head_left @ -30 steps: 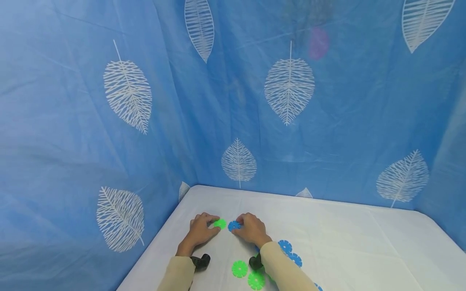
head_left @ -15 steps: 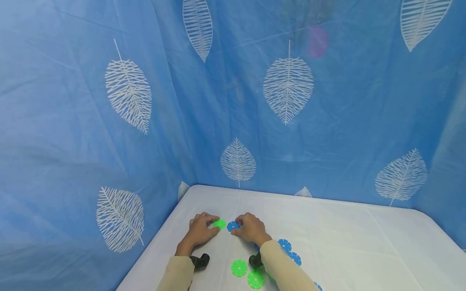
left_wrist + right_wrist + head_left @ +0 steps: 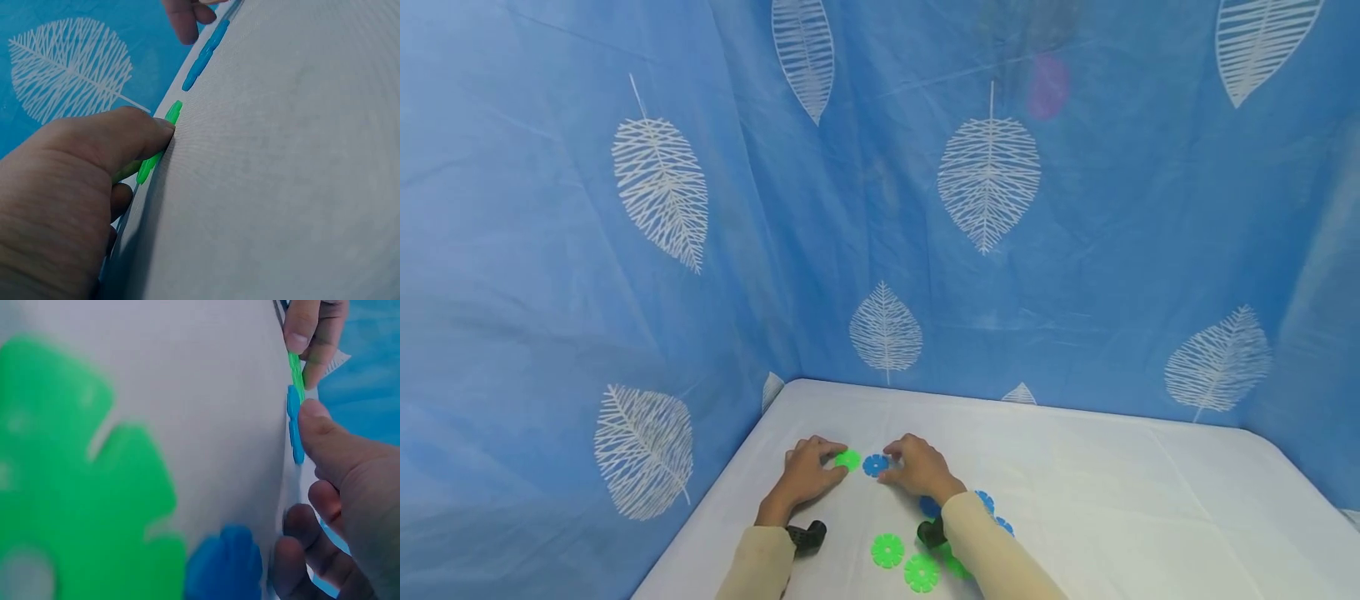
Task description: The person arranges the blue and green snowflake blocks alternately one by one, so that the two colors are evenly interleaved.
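On the left part of the white table lies a green notched plastic disc (image 3: 848,460). My left hand (image 3: 805,475) pinches its edge between thumb and forefinger; in the left wrist view the thumb (image 3: 164,128) covers part of it. Just to its right, a small gap away in the head view, a blue notched disc (image 3: 876,465) lies flat. My right hand (image 3: 919,468) is at the blue disc's right side, thumb and forefinger spread around the edge. From the left wrist view, its fingers (image 3: 182,22) look clear of the blue disc (image 3: 206,55).
Nearer me lie several green discs (image 3: 887,551) and blue discs (image 3: 983,502), some hidden under the right forearm. Each wrist carries a black camera mount (image 3: 807,537). Blue leaf-patterned cloth (image 3: 1075,250) hangs behind and left of the white table (image 3: 1075,475).
The right thumb and forefinger have spread from the blue disc, which shows more fully. The left hand keeps its grip on the green disc. The head view has shifted slightly.
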`<state>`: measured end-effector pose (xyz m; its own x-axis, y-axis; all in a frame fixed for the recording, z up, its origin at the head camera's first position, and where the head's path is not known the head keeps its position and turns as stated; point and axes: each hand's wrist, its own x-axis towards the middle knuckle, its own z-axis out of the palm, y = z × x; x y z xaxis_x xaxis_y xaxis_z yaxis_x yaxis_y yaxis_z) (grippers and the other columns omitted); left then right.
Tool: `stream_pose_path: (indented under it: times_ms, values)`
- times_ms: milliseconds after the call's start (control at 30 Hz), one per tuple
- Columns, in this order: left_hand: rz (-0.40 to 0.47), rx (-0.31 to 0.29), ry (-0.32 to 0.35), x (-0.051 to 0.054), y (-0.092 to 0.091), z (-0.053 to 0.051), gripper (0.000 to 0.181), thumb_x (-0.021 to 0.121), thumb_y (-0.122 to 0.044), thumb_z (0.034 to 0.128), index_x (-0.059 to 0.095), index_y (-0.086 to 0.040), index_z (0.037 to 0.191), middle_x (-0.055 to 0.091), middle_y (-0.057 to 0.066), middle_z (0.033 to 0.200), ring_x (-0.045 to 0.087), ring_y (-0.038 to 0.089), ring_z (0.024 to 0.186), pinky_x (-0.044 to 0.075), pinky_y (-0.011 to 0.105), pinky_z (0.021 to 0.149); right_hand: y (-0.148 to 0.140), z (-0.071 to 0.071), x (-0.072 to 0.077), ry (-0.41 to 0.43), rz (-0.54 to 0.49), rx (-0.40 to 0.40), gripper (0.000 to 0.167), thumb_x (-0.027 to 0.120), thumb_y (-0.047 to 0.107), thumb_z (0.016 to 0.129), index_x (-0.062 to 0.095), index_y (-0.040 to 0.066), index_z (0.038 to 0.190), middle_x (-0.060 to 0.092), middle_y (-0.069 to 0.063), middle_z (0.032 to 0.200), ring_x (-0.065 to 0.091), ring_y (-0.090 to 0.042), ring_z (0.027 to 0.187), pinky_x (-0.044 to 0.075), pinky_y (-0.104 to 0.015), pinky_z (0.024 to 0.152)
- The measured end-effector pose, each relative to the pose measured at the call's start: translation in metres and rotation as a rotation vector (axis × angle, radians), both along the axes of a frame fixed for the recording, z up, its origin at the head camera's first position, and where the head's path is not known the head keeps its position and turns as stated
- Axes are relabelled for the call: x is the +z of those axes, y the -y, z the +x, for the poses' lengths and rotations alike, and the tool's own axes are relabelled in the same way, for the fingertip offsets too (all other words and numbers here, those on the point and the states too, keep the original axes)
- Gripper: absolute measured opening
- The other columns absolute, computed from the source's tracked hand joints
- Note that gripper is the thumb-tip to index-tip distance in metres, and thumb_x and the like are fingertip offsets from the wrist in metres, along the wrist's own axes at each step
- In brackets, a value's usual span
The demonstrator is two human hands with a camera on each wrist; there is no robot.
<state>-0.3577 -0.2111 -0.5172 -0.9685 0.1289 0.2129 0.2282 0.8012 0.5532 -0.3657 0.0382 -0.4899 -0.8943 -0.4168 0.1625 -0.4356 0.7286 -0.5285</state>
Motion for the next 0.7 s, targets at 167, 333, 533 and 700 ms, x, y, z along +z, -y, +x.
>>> stream_pose_path:
  times_ms: [167, 333, 533, 700]
  values:
    - [0.014, 0.008, -0.004, 0.002, 0.0, 0.001, 0.037, 0.076, -0.033, 0.0837, 0.073, -0.025, 0.12, 0.065, -0.002, 0.113, 0.052, 0.02, 0.109, 0.031, 0.044, 0.09, -0.009, 0.002, 0.01, -0.067, -0.011, -0.001, 0.041, 0.079, 0.035, 0.086, 0.073, 0.01, 0.119, 0.067, -0.006, 0.104, 0.066, -0.023, 0.095, 0.054, -0.044, 0.08]
    - [0.019, 0.022, 0.007, 0.002, -0.002, 0.002, 0.038, 0.076, -0.032, 0.0835, 0.073, -0.025, 0.121, 0.065, -0.003, 0.114, 0.052, 0.021, 0.111, 0.031, 0.045, 0.092, -0.016, 0.005, 0.028, -0.081, -0.057, -0.001, 0.041, 0.074, 0.034, 0.091, 0.07, 0.01, 0.124, 0.067, -0.009, 0.109, 0.066, -0.029, 0.103, 0.054, -0.048, 0.084]
    - [0.013, 0.017, 0.008, 0.0, -0.004, 0.002, 0.038, 0.076, -0.033, 0.0838, 0.073, -0.025, 0.121, 0.065, -0.001, 0.115, 0.053, 0.022, 0.113, 0.031, 0.045, 0.092, -0.026, 0.017, 0.051, -0.112, -0.053, -0.013, 0.037, 0.074, 0.034, 0.091, 0.07, 0.018, 0.125, 0.066, -0.001, 0.108, 0.062, -0.018, 0.085, 0.051, -0.035, 0.071]
    - [0.018, 0.027, 0.013, 0.001, -0.003, 0.002, 0.038, 0.077, -0.032, 0.0839, 0.073, -0.025, 0.121, 0.064, -0.002, 0.114, 0.053, 0.022, 0.112, 0.031, 0.043, 0.091, -0.037, 0.028, 0.064, -0.11, -0.066, 0.005, 0.036, 0.073, 0.034, 0.092, 0.069, 0.022, 0.125, 0.066, 0.0, 0.11, 0.051, -0.009, 0.074, 0.044, -0.027, 0.063]
